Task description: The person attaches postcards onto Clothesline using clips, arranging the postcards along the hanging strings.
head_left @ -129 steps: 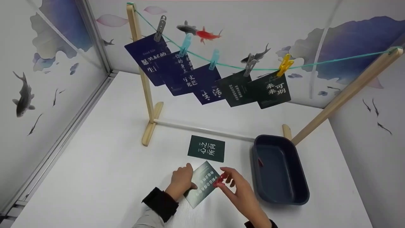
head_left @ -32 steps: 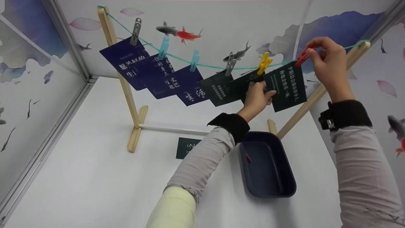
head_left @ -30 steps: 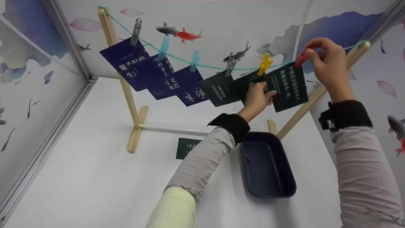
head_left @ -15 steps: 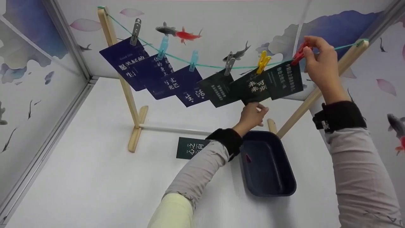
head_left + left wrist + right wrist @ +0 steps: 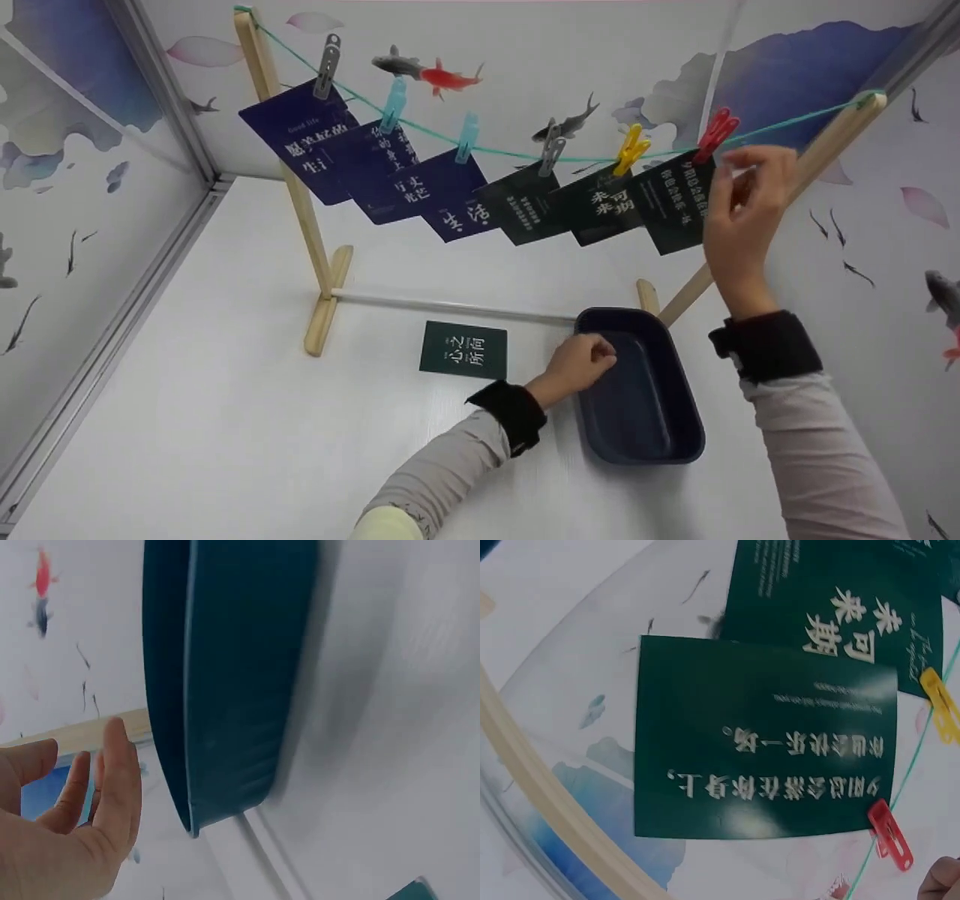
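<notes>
A green card (image 5: pixel 671 202) hangs at the right end of the row, clipped to the green line by a red clothespin (image 5: pixel 718 135). Just below and right of that clothespin is my right hand (image 5: pixel 748 214), fingers bent loosely, holding nothing. In the right wrist view only a bit of the hand (image 5: pixel 941 881) shows, apart from the red clothespin (image 5: pixel 890 834). My left hand (image 5: pixel 574 366) hovers over the left rim of the dark blue bin (image 5: pixel 694 442), its fingers loosely curved around nothing. The left wrist view shows the hand (image 5: pixel 90 817) beside the bin's wall (image 5: pixel 240 690).
Several other cards (image 5: pixel 450 196) hang along the line from grey, light blue and yellow clothespins (image 5: pixel 631 150). Wooden posts (image 5: pixel 300 217) and a white crossbar (image 5: pixel 450 307) make up the rack. One green card (image 5: pixel 463 350) lies flat on the white table (image 5: pixel 225 420).
A green card that was in my hands is now clipped to the line. My right hand has let go of the red clothespin and lowered; my left hand has dropped from the cards to the bin.
</notes>
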`<state>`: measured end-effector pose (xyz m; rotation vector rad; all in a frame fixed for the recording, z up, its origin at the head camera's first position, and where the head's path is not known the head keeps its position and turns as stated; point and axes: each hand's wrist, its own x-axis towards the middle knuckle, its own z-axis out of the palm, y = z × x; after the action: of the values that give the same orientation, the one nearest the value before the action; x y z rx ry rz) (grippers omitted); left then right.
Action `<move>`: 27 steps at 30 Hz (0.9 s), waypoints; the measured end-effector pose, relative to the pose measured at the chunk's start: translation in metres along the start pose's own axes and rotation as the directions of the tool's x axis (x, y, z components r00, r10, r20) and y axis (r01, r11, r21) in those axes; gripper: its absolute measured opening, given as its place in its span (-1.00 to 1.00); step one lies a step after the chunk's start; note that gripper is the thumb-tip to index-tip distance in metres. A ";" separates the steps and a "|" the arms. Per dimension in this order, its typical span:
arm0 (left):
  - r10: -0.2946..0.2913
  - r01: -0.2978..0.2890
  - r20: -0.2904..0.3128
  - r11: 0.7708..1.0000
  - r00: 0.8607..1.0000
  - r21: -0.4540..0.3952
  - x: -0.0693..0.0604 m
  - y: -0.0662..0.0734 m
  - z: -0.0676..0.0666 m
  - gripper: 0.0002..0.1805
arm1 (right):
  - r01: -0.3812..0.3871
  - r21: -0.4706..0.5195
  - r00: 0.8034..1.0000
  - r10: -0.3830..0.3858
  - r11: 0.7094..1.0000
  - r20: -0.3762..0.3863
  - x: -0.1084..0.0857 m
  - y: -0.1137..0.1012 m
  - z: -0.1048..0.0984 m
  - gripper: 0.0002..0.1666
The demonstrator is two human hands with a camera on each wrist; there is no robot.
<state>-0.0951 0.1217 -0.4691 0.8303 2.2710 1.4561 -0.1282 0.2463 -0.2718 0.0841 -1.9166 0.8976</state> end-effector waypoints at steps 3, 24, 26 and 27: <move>0.137 -0.150 0.069 0.956 0.988 0.253 -0.016 -0.007 0.017 -0.84 | 0.035 -0.035 0.999 -0.033 0.999 0.035 -0.034 0.020 -0.001 -0.90; 0.279 -0.410 0.302 0.600 0.912 0.686 -0.053 -0.043 0.065 -0.43 | -0.160 -0.368 0.752 0.355 0.916 0.556 -0.166 0.115 0.010 -0.90; 0.290 -0.405 0.285 0.604 0.914 0.686 -0.052 -0.044 0.065 -0.42 | -0.135 -0.406 0.685 0.381 0.904 0.621 -0.169 0.118 0.012 -0.89; 0.296 -0.403 0.277 0.602 0.914 0.689 -0.051 -0.044 0.066 -0.42 | -0.114 -0.425 0.645 0.392 0.898 0.656 -0.170 0.119 0.013 -0.87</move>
<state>-0.0322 0.1229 -0.5394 1.6328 2.6928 0.4700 -0.0992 0.2724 -0.4766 -0.0623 -2.8951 0.7385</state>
